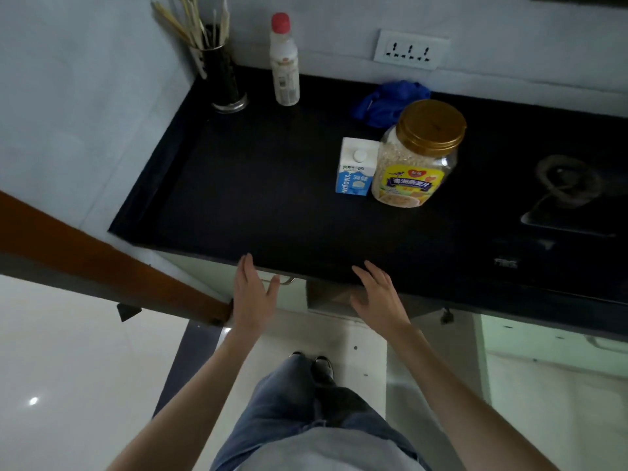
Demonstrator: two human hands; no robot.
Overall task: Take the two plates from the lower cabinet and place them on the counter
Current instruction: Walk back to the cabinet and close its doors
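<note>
Plates are not visible anywhere; the lower cabinet [295,294] sits under the front edge of the black counter [272,205]. The left hand [253,294] hangs spread and empty just below that edge, beside the cabinet's metal handle [283,279]. The right hand [379,295] hovers there too, fingers spread, holding nothing. An oat jar [416,154] and a milk carton [355,168] touch farther back on the counter.
</note>
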